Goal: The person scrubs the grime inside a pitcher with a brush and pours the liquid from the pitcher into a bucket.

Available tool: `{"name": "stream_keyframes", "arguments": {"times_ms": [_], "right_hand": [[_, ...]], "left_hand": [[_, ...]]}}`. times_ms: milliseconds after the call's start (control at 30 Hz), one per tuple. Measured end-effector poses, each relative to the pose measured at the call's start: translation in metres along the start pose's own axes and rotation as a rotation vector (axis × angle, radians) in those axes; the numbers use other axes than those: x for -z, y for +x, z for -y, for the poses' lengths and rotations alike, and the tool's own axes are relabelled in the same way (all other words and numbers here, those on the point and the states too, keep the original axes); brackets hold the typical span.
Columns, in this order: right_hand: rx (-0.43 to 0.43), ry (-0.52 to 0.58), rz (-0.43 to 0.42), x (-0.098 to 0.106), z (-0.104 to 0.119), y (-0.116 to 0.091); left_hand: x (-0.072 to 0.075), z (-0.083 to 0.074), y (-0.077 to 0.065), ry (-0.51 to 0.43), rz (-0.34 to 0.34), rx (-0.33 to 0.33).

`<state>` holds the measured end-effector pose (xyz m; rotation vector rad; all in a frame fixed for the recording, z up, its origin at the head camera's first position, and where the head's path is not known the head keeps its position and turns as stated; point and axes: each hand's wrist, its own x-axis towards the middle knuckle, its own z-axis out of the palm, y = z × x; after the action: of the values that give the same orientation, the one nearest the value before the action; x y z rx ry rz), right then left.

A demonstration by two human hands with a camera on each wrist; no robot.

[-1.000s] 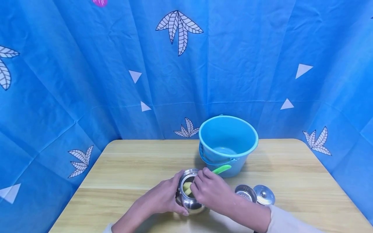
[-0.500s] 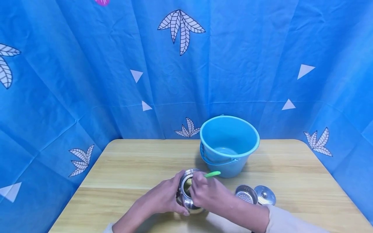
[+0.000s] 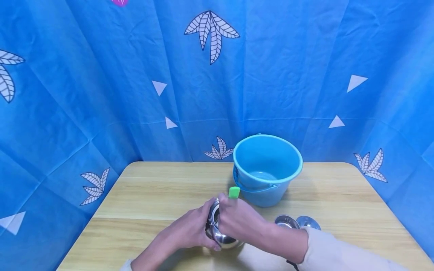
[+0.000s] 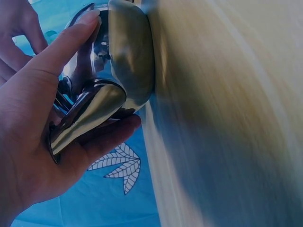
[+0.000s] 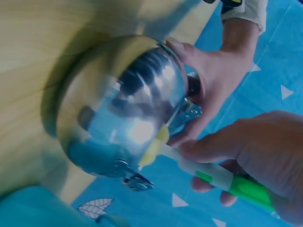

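Observation:
A shiny stainless steel teapot stands uncovered on the wooden table. My left hand grips it from the left, thumb and fingers spread round its body, with a curved metal part of the pot running along the palm. Over the mouth, my right hand holds a sponge brush by its green and white handle; the green end sticks up above the fist. The brush's yellow sponge head shows at the pot's opening in the right wrist view, the rest of it hidden inside.
Behind the hands stands a light blue bucket with its handle hanging down. A metal strainer cup and a round metal lid lie to the right, partly covered by the right forearm. Blue patterned curtain surrounds the table.
The right hand has shifted slightly left with the brush, whose green handle has swung from leaning right to nearly upright. The sponge has gone deeper into the teapot. The left hand stays put.

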<state>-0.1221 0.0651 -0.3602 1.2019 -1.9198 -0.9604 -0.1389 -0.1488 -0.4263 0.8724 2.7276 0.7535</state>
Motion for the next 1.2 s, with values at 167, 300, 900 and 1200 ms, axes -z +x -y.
{"name": "stream_keyframes", "arguments": {"times_ms": [167,300,900,1200], "right_hand": [[0.028,0.115,0.064,0.002,-0.009,0.008],[0.034,0.181,0.109,0.001,-0.016,0.013],[0.052,0.461,0.218,-0.015,-0.035,0.011],[0.019,0.465,0.130,-0.024,-0.025,0.003]], "left_hand": [[0.000,-0.001,0.000,-0.014,0.012,0.012],[-0.001,-0.001,0.001,-0.014,0.015,0.025],[0.000,-0.002,0.002,0.035,0.009,0.044],[-0.001,-0.001,0.002,0.043,0.002,0.042]]}}
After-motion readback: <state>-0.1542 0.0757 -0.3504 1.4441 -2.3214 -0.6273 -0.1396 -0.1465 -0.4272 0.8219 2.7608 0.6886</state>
